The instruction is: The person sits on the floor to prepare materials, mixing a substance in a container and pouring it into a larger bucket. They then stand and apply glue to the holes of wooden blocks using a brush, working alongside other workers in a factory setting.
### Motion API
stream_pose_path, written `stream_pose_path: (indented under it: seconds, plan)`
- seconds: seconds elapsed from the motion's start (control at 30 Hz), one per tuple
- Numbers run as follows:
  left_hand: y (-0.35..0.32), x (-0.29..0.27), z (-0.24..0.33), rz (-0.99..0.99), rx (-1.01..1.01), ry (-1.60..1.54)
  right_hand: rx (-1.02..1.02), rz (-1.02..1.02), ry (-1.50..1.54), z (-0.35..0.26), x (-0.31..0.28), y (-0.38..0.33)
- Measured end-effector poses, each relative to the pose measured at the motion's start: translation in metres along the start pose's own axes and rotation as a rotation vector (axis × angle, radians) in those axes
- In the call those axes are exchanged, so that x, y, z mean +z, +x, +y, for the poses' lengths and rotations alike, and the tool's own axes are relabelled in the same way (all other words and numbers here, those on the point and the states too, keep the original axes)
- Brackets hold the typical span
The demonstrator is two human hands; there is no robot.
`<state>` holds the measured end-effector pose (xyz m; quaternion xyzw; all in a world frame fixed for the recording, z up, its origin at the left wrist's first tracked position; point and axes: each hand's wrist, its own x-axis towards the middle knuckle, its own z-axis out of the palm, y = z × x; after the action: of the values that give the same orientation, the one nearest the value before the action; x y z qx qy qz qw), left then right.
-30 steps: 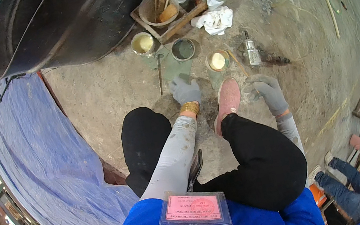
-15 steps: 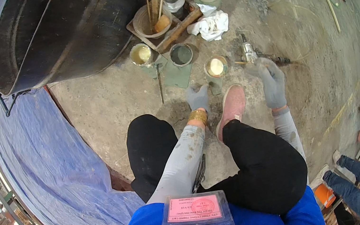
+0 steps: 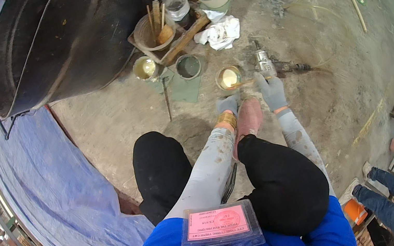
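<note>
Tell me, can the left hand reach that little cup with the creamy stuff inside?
Probably yes: the left hand is just this side of the cup, and nothing seems to stand between them. The stick in the right hand is at the cup's near edge, so it might get bumped.

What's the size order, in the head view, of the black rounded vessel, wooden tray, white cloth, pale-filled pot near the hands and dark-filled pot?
Largest to smallest, as they look:
1. Black rounded vessel, partly out of frame
2. Wooden tray, partly covered
3. White cloth
4. Pale-filled pot and dark-filled pot: too alike to rank
</note>
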<state>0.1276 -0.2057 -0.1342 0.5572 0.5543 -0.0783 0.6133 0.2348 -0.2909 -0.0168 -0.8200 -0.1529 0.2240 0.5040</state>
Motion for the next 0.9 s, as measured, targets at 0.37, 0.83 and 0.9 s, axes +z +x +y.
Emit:
stream_pose_path:
  seconds: [0.37,0.83,0.9]
  plan:
    - [-0.021,0.020,-0.003,0.307,-0.124,-0.213,0.259,0.118,0.417,0.031,-0.010,-0.026]
    - [-0.040,-0.041,0.053,-0.341,0.408,-0.272,-0.005,-0.030,0.321,-0.057,-0.040,-0.026]
    - [-0.076,-0.066,0.094,-0.596,0.214,-0.538,-0.122,-0.054,0.220,-0.108,-0.054,-0.037]
